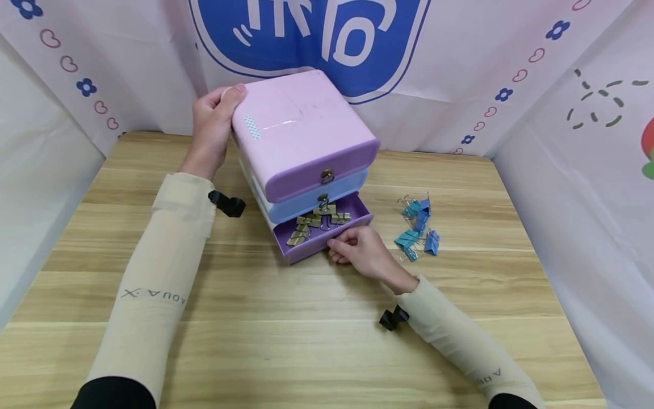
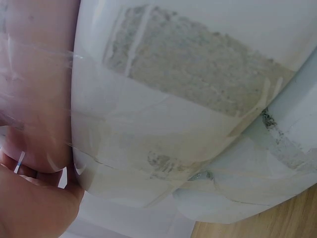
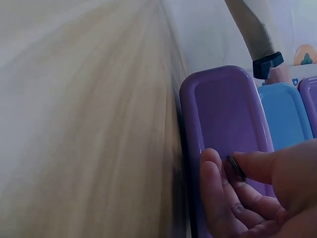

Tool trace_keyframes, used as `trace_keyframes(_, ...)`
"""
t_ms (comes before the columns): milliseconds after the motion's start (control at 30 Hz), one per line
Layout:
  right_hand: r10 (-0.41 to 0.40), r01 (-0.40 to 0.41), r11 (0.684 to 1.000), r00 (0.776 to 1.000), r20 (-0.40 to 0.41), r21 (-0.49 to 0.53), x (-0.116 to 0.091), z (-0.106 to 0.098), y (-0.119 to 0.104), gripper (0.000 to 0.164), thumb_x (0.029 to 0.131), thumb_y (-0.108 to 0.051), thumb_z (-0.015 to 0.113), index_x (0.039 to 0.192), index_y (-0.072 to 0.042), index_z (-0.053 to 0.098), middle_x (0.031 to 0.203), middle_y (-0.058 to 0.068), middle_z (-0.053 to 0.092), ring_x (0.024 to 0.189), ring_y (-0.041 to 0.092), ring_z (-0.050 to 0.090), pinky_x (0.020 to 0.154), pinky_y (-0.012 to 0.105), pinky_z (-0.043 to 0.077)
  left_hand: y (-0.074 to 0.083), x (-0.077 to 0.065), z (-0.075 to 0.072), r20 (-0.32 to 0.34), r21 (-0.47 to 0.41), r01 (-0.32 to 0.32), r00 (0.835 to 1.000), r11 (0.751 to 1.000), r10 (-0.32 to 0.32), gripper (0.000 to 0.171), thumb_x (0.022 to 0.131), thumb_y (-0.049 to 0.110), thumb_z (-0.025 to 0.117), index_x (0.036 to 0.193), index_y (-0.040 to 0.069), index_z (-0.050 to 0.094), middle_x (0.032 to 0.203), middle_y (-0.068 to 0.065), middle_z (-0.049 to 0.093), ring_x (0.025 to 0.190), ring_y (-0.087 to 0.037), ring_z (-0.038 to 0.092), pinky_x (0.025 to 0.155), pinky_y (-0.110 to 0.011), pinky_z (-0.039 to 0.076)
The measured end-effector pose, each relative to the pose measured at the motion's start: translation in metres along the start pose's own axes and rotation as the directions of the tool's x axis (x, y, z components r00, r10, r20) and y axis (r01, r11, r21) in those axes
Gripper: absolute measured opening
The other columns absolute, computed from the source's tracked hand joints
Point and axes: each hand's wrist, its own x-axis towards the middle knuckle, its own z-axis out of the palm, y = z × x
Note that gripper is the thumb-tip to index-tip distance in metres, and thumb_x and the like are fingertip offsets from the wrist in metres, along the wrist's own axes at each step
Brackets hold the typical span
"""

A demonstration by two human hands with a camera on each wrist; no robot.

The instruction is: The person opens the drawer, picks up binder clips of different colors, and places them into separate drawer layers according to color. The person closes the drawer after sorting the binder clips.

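Observation:
A stacked drawer box with a pink top (image 1: 301,125) stands at the table's back middle. Its bottom purple drawer (image 1: 306,250) is pulled partway out, with several gold binder clips (image 1: 309,220) inside. My left hand (image 1: 213,122) grips the top's back left corner, thumb on the upper face; in the left wrist view that hand (image 2: 39,198) is beside the box's taped white side (image 2: 129,109). At the drawer's front, my right hand (image 1: 360,250) pinches its small metal pull (image 3: 237,168) between thumb and fingers. The blue middle drawer (image 1: 322,199) and purple top drawer (image 1: 286,184) are closed.
To the right of the box lies a loose pile of blue and teal binder clips (image 1: 416,230). The wooden table (image 1: 245,341) meets a printed white cloth (image 1: 434,125) behind the box, and white cloth sides rise left and right.

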Motion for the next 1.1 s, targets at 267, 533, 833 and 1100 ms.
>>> trace_keyframes(267, -0.041, 0.041, 0.999, 0.999, -0.004, -0.027, 0.015, -0.001, -0.005, 0.017, 0.103, -0.013, 0.069, 0.098, 0.001, 0.077, 0.091, 0.015, 0.079, 0.079, 0.025, 0.078, 0.073, 0.034, 0.065, 0.0, 0.0, 0.001, 0.012, 0.017, 0.014, 1.0, 1.0, -0.015, 0.02, 0.096, 0.034, 0.077, 0.101, 0.015, 0.079, 0.093, 0.005, 0.069, 0.086, -0.009, 0.06, 0.073, -0.021, 0.048)
trace_keyframes(533, -0.063, 0.063, 0.998, 0.998, -0.011, -0.024, 0.029, 0.001, -0.01, 0.018, 0.103, -0.011, 0.068, 0.096, 0.003, 0.076, 0.091, 0.018, 0.078, 0.078, 0.026, 0.078, 0.073, 0.035, 0.065, -0.002, 0.0, 0.0, 0.014, 0.022, 0.012, 1.0, 1.0, -0.012, 0.021, 0.096, 0.035, 0.076, 0.102, 0.015, 0.079, 0.094, 0.005, 0.069, 0.087, -0.008, 0.06, 0.073, -0.021, 0.048)
trace_keyframes(833, -0.073, 0.073, 0.997, 0.997, -0.022, -0.016, 0.043, 0.004, -0.014, 0.019, 0.103, -0.011, 0.068, 0.093, 0.004, 0.075, 0.09, 0.018, 0.077, 0.079, 0.029, 0.078, 0.073, 0.035, 0.065, -0.001, -0.003, -0.002, 0.018, 0.027, 0.003, 1.0, 1.0, -0.004, 0.022, 0.097, 0.035, 0.075, 0.103, 0.014, 0.078, 0.094, 0.005, 0.069, 0.087, -0.008, 0.06, 0.074, -0.021, 0.048)
trace_keyframes(1100, -0.075, 0.074, 0.997, 0.997, -0.025, -0.033, 0.051, 0.004, -0.016, 0.019, 0.104, -0.012, 0.067, 0.095, 0.003, 0.075, 0.09, 0.017, 0.077, 0.079, 0.028, 0.078, 0.074, 0.036, 0.065, 0.0, -0.002, -0.002, 0.013, 0.027, -0.007, 1.0, 1.0, 0.007, 0.022, 0.097, 0.035, 0.076, 0.104, 0.014, 0.079, 0.094, 0.005, 0.069, 0.088, -0.009, 0.06, 0.074, -0.021, 0.048)
